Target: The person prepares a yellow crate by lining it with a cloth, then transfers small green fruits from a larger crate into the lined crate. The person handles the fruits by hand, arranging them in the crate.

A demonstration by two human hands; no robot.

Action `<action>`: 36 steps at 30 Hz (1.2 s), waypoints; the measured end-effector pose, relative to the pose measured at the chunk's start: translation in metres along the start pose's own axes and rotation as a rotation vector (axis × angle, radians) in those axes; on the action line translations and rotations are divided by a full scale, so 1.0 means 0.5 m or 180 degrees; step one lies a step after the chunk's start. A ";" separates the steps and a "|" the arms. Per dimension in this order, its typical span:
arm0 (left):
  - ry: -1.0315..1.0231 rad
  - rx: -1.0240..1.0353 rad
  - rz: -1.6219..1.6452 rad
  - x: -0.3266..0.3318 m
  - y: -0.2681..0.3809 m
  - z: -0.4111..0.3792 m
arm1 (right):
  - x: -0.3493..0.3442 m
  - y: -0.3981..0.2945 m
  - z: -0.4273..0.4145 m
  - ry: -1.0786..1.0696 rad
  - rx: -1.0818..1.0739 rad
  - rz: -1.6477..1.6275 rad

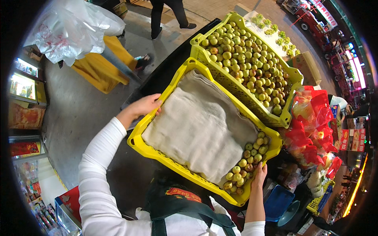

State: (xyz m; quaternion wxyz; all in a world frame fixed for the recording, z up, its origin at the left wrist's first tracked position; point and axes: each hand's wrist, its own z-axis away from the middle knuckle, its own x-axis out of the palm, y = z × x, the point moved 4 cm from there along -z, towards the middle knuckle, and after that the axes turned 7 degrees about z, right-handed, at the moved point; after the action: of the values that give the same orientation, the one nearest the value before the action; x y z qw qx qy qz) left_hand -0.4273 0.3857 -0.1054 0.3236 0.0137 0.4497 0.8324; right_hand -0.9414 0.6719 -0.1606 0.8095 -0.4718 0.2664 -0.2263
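A yellow plastic crate is held between my two hands, tilted across the view. My left hand grips its left rim, fingers curled over the edge. My right hand holds the lower right rim, its fingertips hidden in part by the crate wall. Inside lies a folded beige cloth covering most of the contents area. Small green-brown round fruits, several of them, show along the crate's right end beside the cloth. What lies under the cloth is hidden.
Beyond stands a second yellow crate full of similar fruits. Green grapes lie behind it. Red and clear bags and a blue basin are at the right. Plastic bags hang at upper left. A person's legs show at the top.
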 end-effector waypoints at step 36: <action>0.2455 0.1730 -0.2244 0.047 -0.293 0.200 | 0.715 -0.118 0.466 -0.2638 -0.3753 0.2324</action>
State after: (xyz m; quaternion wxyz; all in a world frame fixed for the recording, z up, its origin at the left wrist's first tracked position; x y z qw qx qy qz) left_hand -0.3373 0.5295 -0.1632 0.3788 -0.3579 0.7095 0.4743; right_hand -0.5279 0.5741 -0.0899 0.4833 -0.7498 0.1575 0.4234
